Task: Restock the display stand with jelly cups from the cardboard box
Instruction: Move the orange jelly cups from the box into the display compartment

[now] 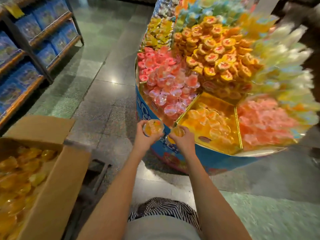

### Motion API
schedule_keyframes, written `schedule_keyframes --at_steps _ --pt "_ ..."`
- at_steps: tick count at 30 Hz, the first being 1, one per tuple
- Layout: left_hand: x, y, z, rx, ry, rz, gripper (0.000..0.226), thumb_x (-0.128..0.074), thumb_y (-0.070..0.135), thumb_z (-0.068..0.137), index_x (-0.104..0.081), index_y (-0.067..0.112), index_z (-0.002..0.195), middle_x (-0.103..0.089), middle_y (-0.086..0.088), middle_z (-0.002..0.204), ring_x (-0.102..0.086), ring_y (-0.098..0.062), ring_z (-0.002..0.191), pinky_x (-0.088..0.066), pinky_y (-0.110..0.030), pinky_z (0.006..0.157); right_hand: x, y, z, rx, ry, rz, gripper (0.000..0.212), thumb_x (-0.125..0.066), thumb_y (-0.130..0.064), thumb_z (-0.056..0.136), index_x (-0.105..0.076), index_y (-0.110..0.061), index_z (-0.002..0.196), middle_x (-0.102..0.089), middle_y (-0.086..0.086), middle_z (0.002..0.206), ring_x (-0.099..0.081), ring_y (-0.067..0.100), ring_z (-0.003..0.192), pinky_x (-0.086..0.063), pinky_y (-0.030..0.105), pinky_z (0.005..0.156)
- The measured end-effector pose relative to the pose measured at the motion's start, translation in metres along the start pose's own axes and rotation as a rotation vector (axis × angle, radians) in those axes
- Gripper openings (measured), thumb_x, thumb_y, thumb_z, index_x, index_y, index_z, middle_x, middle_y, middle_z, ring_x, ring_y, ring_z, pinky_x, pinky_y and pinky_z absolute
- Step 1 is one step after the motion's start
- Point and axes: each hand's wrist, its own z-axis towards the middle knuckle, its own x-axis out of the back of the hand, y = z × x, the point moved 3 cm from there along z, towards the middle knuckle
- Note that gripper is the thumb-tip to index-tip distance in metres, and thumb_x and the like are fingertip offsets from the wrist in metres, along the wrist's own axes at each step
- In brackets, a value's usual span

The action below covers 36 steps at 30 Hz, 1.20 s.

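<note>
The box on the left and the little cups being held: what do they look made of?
Cardboard box: brown, matte paperboard, with stiff folded flaps. The jelly cup in the left hand and the second jelly cup in the right hand: probably clear, glossy plastic, since orange filling shows through; blur hides finer detail.

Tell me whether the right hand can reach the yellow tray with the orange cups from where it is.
Probably yes. The right hand, holding a jelly cup, is just beside the yellow tray, with nothing between them.
</note>
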Motion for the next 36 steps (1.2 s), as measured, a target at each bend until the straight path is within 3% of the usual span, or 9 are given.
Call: schedule_keyframes --at_steps 4,7,9,12,15,19,26,33,36 --pt "-0.051 0.007 0.002 -0.032 0.002 0.089 0.068 -0.085 0.029 0.072 -0.039 0.023 0.122 -0.051 0.002 0.118 -0.055 -0.014 0.101 -0.047 -0.02 0.076 0.062 0.029 0.02 -0.066 0.059 0.01 0.068 -0.076 -0.035 0.077 -0.049 -0.021 0.138 -0.046 0.01 0.14 -0.051 0.027 0.119 -0.044 0.031 0.08" --pt "-0.078 0.011 0.01 0.029 -0.026 0.2 0.072 -0.084 0.042 0.071 -0.035 0.025 0.122 -0.051 0.001 0.119 -0.056 -0.019 0.102 -0.044 -0.028 0.077 0.095 0.041 0.035 -0.081 0.11 -0.016 0.075 -0.076 -0.034 0.075 -0.044 -0.019 0.142 -0.045 0.012 0.14 -0.052 0.028 0.117 -0.046 0.033 0.076" --pt "-0.093 0.016 0.02 0.032 -0.065 0.289 0.076 -0.082 0.047 0.071 -0.033 0.023 0.124 -0.049 0.002 0.118 -0.055 -0.021 0.102 -0.043 -0.031 0.077 0.109 0.047 0.045 -0.094 0.121 -0.034 0.08 -0.075 -0.035 0.075 -0.04 -0.016 0.145 -0.042 0.013 0.143 -0.049 0.03 0.121 -0.049 0.037 0.086" --pt "-0.118 0.024 0.041 -0.029 -0.164 0.39 0.078 -0.082 0.045 0.072 -0.034 0.018 0.127 -0.047 0.0 0.12 -0.05 -0.019 0.107 -0.041 -0.03 0.083 0.124 0.055 0.059 -0.112 0.136 -0.072 0.082 -0.074 -0.036 0.075 -0.039 -0.013 0.146 -0.043 0.013 0.144 -0.049 0.031 0.123 -0.047 0.04 0.093" --pt "-0.143 0.028 0.068 -0.098 -0.241 0.482 0.082 -0.083 0.043 0.072 -0.035 0.012 0.131 -0.047 -0.005 0.129 -0.048 -0.019 0.114 -0.043 -0.033 0.09 0.134 0.064 0.077 -0.113 0.141 -0.101 0.081 -0.074 -0.034 0.074 -0.041 -0.009 0.144 -0.047 0.014 0.14 -0.053 0.03 0.119 -0.046 0.035 0.086" --pt "-0.181 0.023 0.106 -0.185 -0.414 0.605 0.092 -0.08 0.043 0.074 -0.029 0.019 0.146 -0.039 -0.005 0.145 -0.042 -0.024 0.129 -0.04 -0.038 0.103 0.141 0.078 0.11 -0.108 0.146 -0.149 0.079 -0.075 -0.032 0.075 -0.043 -0.009 0.142 -0.05 0.011 0.139 -0.054 0.029 0.118 -0.049 0.036 0.088" --pt "-0.234 -0.023 0.173 -0.358 -0.531 0.958 0.081 -0.072 0.05 0.076 -0.039 0.018 0.142 -0.042 -0.005 0.14 -0.046 -0.025 0.126 -0.044 -0.038 0.099 0.135 0.119 0.177 -0.066 0.143 -0.274 0.077 -0.074 -0.038 0.071 -0.046 -0.014 0.139 -0.06 0.01 0.121 -0.05 0.031 0.119 -0.05 0.042 0.088" --pt "-0.265 -0.068 0.211 -0.374 -0.688 1.202 0.087 -0.073 0.045 0.076 -0.031 0.014 0.147 -0.03 -0.015 0.15 -0.03 -0.034 0.137 -0.034 -0.044 0.11 0.117 0.153 0.226 0.022 -0.032 -0.463 0.071 -0.075 -0.038 0.073 -0.045 -0.018 0.134 -0.051 0.014 0.122 -0.035 0.03 0.128 -0.043 0.038 0.091" --pt "-0.275 -0.08 0.224 -0.364 -0.73 1.219 0.084 -0.076 0.042 0.075 -0.037 0.013 0.144 -0.022 -0.017 0.149 -0.037 -0.035 0.132 -0.037 -0.04 0.109 0.111 0.166 0.24 0.076 -0.135 -0.568 0.071 -0.076 -0.041 0.071 -0.047 -0.021 0.133 -0.046 0.015 0.128 -0.034 0.029 0.13 -0.042 0.035 0.093"
